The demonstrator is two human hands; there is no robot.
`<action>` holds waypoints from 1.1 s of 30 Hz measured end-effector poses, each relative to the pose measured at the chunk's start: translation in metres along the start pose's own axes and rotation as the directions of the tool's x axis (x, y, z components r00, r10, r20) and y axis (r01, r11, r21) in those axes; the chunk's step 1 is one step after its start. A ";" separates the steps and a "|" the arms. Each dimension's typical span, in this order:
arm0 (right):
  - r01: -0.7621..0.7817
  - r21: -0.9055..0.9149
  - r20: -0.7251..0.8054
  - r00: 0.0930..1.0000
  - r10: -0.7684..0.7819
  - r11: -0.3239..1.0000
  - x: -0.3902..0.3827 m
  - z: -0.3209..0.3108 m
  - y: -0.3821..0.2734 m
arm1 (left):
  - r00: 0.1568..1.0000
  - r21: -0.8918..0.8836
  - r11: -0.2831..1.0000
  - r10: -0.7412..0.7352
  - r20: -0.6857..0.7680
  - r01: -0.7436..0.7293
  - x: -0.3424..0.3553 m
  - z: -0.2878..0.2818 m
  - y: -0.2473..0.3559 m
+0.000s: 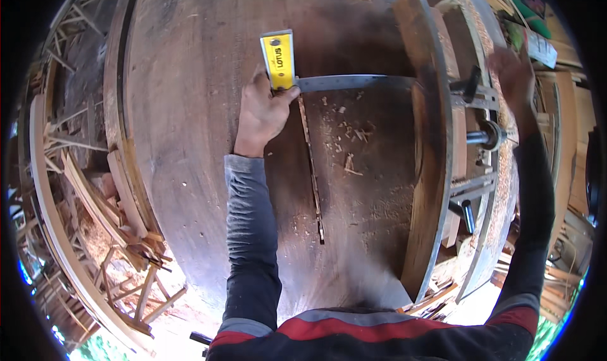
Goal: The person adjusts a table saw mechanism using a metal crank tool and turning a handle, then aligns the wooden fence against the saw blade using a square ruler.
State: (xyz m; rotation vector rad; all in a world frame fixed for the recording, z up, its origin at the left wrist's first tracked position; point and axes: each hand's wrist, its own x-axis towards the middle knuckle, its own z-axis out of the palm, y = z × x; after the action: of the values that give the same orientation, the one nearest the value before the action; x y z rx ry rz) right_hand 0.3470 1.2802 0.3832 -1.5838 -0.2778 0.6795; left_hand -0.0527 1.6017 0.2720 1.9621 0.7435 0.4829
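Note:
My left hand [262,117] is closed on a try square [282,60] with a yellow-faced stock, near the middle of a broad brown wooden slab [202,120]. The square's steel blade [354,82] reaches right across the slab to an upright wooden board [433,139]. Just below my fingers, a narrow groove [311,158] with shavings in it runs toward me. Out to the right, beyond the board, my right hand [513,76] is raised and smeared by motion. Its fingers do not show clearly, nor does anything in them.
On the board's right side is a metal vise screw with guide bars [487,136]. Loose shavings [357,133] lie on the slab. Wood scraps [139,253] are heaped at the left, and long planks [563,139] stand at the far right.

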 end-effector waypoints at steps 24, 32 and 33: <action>0.107 0.135 0.016 0.994 -0.110 0.985 0.165 0.178 0.035 | 0.997 -0.059 0.998 0.042 0.066 -0.038 -0.005 -0.004 0.007; 0.051 0.140 -0.157 0.987 -0.029 0.989 0.183 0.062 -0.021 | 0.997 -0.073 0.997 0.041 0.059 -0.036 0.005 0.009 0.011; 0.105 0.163 -0.203 0.977 -0.071 0.981 0.201 0.029 -0.029 | 0.996 -0.125 0.991 0.063 0.065 -0.054 0.009 0.018 0.013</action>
State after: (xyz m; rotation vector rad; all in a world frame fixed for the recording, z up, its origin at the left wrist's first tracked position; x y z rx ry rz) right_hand 0.4955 1.4194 0.3598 -1.4508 -0.1382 0.4617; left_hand -0.0313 1.5912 0.2754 1.8796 0.5996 0.4823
